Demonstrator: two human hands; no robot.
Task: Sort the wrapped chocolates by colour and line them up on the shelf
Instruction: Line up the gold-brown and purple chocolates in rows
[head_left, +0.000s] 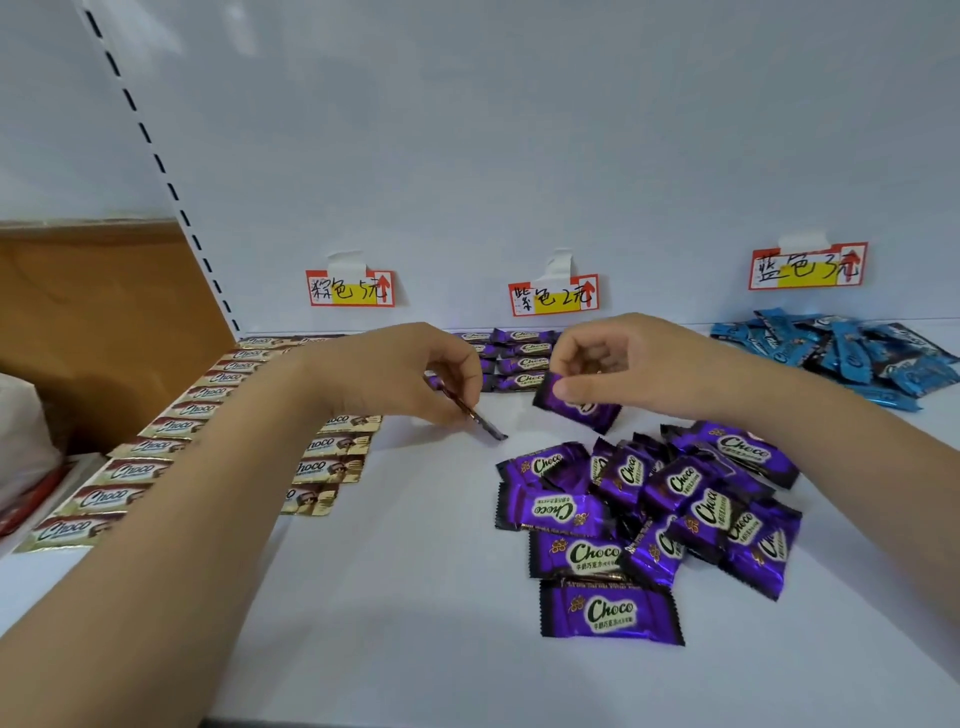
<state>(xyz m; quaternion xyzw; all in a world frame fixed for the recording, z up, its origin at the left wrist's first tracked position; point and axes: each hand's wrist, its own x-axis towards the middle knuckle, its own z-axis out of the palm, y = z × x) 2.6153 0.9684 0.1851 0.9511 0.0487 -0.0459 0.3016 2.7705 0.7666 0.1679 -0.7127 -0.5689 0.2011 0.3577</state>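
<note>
Fingers of your left hand curl down and pinch a wrapped chocolate seen edge-on at the centre of the frame; it looks purple, though blur makes that hard to confirm, and its lower tip is at or just above the white shelf. Your right hand, just right of centre, pinches a shiny purple wrapped chocolate between thumb and curled fingers, held tilted above the shelf.

Below the right hand, in the lower right of the frame, lies a loose pile of purple foil "Choco" chocolates, overlapping each other. Behind both hands, against the back wall, a short stack of purple chocolates sits in neat rows under the middle red-and-yellow paper label. At the left, gold-and-brown wrapped chocolates run in two tidy columns below the left label, partly hidden by your left forearm. At the upper right, a heap of blue wrapped chocolates lies under the right label.
</note>
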